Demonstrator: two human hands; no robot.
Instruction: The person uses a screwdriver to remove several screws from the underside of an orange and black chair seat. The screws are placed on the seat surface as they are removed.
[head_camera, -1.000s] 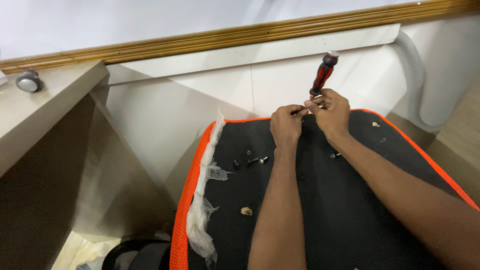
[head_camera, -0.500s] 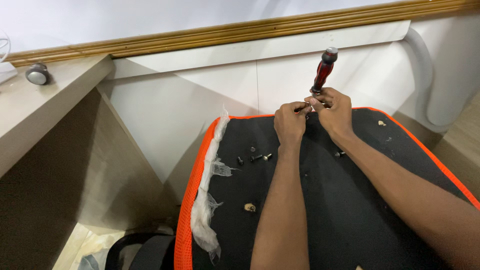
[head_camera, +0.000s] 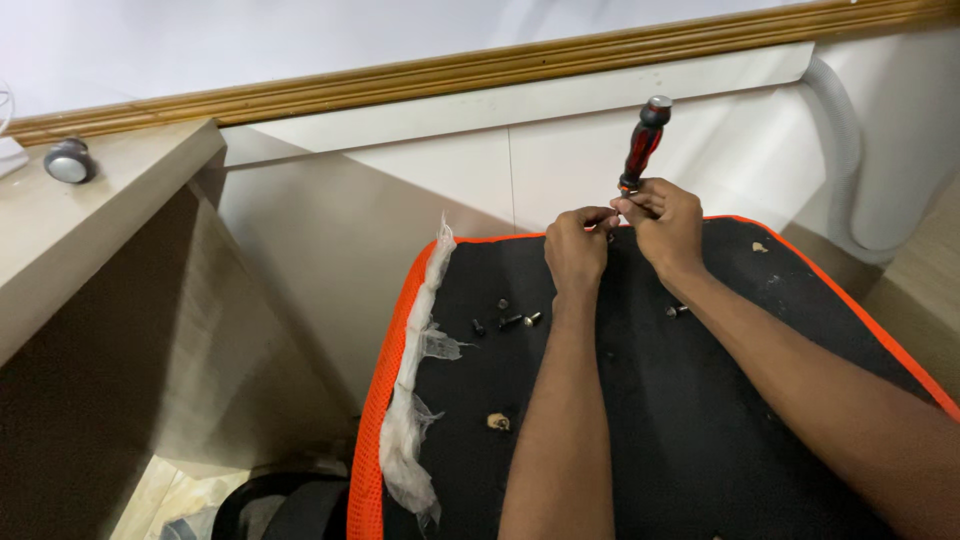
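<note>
- A red-black screwdriver (head_camera: 643, 143) is gripped upright by the right hand (head_camera: 665, 222).
- Its tip is pinched by the left hand (head_camera: 574, 250).
- Loose screws (head_camera: 505, 320) are scattered on the black seat (head_camera: 700, 420).

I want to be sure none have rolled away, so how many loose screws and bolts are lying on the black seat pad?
5 that I can make out: four clustered left of the left hand at and, and one right of it. The arms may hide others.

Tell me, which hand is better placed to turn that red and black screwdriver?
Probably the right hand: its fingers already wrap the lower end of the screwdriver, which stands nearly upright above it. The left hand pinches something small beside the tip, so it looks better placed to steady.
</note>
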